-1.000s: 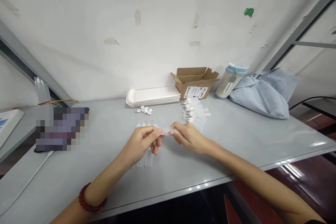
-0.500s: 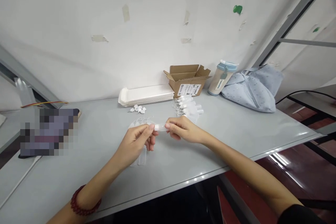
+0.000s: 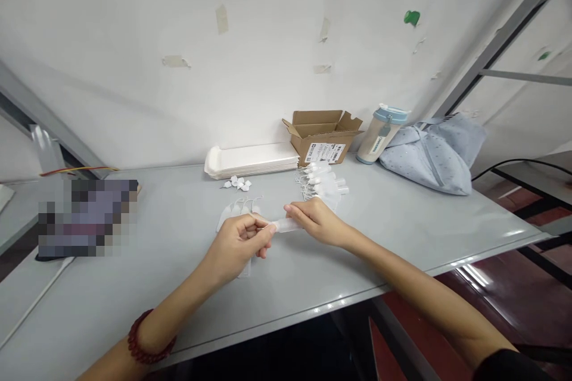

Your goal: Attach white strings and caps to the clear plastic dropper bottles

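Observation:
Above the table, a translucent whitish plastic tube lies crosswise between both hands. My left hand is closed, with thumb and fingertips pinching its left end. My right hand lies over the other end, fingers fairly straight and pressed together, hiding that part of the tube. Behind and under my left hand are several flat translucent pieces with thin white strings, partly covered. A pile of similar translucent tubes with white ends and strings lies beyond my right hand. Several small white pieces sit farther back.
A stack of white trays and an open cardboard box stand along the wall. To their right are a tumbler with a blue lid and a light blue cloth bag. A pixelated flat object lies at left beside a white cable.
My right hand has gone from a fingertip pinch to straighter fingers laid over the tube. The tube has shifted slightly right and down, and my left hand still pinches its left end.

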{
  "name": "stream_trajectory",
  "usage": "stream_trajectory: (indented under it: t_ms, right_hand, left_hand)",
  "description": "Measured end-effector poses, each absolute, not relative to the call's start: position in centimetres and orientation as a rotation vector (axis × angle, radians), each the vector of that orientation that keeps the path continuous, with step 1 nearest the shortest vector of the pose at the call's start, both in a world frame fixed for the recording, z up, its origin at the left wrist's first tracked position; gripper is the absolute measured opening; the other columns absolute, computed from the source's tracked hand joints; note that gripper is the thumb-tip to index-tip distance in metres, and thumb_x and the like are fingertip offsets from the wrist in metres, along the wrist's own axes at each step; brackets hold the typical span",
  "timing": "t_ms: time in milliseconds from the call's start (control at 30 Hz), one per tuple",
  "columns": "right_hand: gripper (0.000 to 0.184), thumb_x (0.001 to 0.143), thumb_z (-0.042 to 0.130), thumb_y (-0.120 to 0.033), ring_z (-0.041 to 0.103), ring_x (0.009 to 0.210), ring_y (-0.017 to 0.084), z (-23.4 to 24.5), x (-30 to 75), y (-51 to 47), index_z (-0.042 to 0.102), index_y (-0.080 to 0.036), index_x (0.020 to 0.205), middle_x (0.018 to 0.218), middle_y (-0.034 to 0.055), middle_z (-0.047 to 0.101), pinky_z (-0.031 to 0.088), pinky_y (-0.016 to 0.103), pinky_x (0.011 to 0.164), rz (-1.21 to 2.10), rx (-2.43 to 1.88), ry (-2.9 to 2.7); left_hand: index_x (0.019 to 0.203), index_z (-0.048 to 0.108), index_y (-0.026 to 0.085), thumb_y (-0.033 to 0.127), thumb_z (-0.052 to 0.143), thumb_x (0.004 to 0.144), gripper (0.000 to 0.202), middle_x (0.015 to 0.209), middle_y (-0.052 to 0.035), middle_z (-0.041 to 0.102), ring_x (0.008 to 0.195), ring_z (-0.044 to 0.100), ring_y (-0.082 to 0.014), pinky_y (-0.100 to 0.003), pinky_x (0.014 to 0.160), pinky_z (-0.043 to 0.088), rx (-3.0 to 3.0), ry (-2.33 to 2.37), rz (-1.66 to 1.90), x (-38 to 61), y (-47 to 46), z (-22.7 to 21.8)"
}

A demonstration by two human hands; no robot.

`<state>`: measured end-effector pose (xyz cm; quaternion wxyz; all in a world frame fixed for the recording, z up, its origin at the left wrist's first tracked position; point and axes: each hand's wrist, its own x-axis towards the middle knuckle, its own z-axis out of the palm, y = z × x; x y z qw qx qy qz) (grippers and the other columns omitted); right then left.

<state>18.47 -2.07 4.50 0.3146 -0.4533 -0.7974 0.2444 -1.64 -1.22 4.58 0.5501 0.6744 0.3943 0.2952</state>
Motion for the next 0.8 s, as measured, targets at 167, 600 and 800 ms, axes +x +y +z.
stream_trajectory:
  t_ms: [167, 600, 800]
  right_hand:
    - [0.041, 0.094, 0.042, -0.048, 0.048, 0.055, 0.01, 3.9, 18.4, -2.0, 0.056, -0.015, 0.074, 0.062, 0.0001, 0.055, 0.038, 0.023, 0.055, 0.614, -1.176, -2.076]
    - [0.038, 0.095, 0.04, -0.042, 0.039, 0.054, 0.009, 4.7, 18.3, -2.6, 0.062, -0.015, 0.081, 0.06, -0.0022, 0.047, 0.033, 0.023, 0.054, 0.796, -1.111, -2.024]
    - [0.049, 0.087, 0.045, -0.058, 0.03, 0.047, 0.007, 4.2, 18.3, -2.1, 0.046, -0.017, 0.06, 0.051, -0.0065, 0.031, 0.027, 0.023, 0.048, 1.214, -1.162, -1.776]
  left_hand:
    - [0.064, 0.06, 0.016, 0.038, 0.062, 0.078, 0.026, 0.054, 0.0035, 0.056, 0.046, 0.052, -0.0096, -0.024, 0.052, 0.044, 1.539, 1.011, 0.78, -1.5, -1.0, 4.6]
    - [0.073, 0.068, 0.016, 0.035, 0.06, 0.082, 0.022, 0.059, -0.0018, 0.066, 0.054, 0.06, -0.0135, -0.025, 0.054, 0.05, 1.62, 0.918, 0.785, -1.6, -1.0, 4.7]
    - [0.082, 0.069, 0.016, 0.035, 0.061, 0.081, 0.02, 0.07, -0.0034, 0.07, 0.065, 0.067, -0.0166, -0.025, 0.057, 0.052, 1.691, 0.918, 0.828, -1.5, -1.4, 4.1]
